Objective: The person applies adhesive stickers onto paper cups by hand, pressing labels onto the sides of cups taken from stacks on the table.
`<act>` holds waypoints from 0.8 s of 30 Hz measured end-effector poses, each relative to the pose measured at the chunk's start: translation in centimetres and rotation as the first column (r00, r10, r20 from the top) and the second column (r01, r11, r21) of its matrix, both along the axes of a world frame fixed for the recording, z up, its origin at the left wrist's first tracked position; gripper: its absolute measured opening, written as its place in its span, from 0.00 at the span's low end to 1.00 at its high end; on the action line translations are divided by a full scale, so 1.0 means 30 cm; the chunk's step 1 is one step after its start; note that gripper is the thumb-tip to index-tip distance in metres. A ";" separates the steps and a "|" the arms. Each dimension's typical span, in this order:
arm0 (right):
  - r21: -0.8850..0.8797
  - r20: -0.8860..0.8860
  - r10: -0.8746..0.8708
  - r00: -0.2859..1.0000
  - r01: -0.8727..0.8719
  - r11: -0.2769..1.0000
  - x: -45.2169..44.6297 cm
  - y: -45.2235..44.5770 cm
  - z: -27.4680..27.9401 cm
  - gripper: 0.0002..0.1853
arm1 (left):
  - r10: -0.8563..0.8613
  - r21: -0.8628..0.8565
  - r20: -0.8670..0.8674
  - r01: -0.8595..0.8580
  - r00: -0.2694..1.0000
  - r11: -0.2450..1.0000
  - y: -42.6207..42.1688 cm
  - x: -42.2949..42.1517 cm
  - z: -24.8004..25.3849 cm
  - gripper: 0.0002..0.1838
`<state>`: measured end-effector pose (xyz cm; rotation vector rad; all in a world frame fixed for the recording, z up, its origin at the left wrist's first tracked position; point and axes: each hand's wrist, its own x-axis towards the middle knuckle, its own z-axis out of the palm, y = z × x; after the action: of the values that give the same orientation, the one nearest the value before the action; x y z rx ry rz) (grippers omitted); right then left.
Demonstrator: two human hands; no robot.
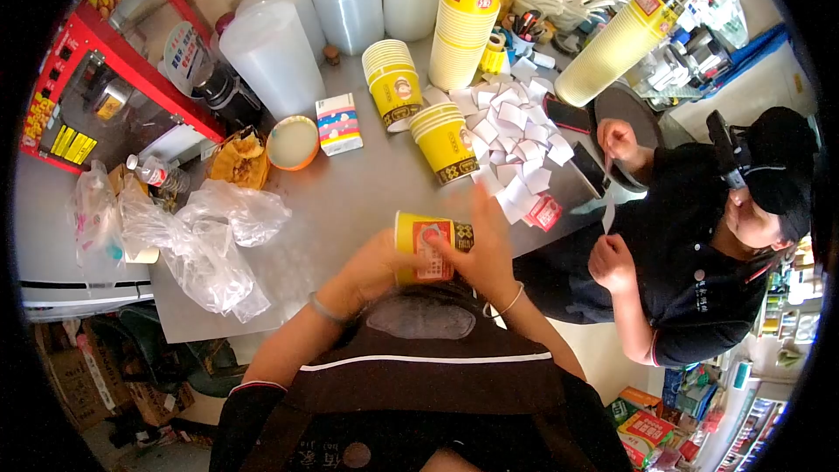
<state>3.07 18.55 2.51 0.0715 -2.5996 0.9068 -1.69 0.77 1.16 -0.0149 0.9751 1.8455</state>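
A yellow paper cup [404,236] with a dark patterned band lies on its side just in front of my body. My left hand [374,264] is closed around its left end. On the cup's side is a red and white label [434,249]. My right hand [482,249] touches this label with the thumb, its other fingers stretched out and slightly blurred. Beyond the hands lie two short nested stacks of the same cups, one stack [444,144] nearer and another stack [391,87] behind it.
Many loose white paper pieces [516,127] spread beside a phone [566,114]. Tall cup stacks [463,26] stand behind. At right, a co-worker [690,236] holds a small white piece [609,214]. Plastic bags [205,245], a bowl [293,142] and a tissue box [338,124] are left.
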 end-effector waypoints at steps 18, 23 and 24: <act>0.367 0.081 0.558 0.826 -0.545 0.754 0.046 -0.004 -0.057 0.33 | 0.277 0.072 0.206 -0.297 0.939 0.952 0.016 -0.084 -0.079 0.17; -0.064 0.190 0.384 0.903 -0.379 0.923 -0.046 0.087 -0.030 0.25 | 0.111 -0.198 -0.296 -0.174 0.949 0.965 0.034 -0.048 0.018 0.20; -0.196 0.304 0.376 0.875 -0.328 0.924 -0.058 0.111 -0.031 0.23 | 0.049 -0.245 -0.330 -0.135 0.943 0.960 0.037 -0.044 0.045 0.20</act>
<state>1.32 21.89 1.59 0.3998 -2.8824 1.3309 -3.02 1.88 2.50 0.0815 1.4680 1.8235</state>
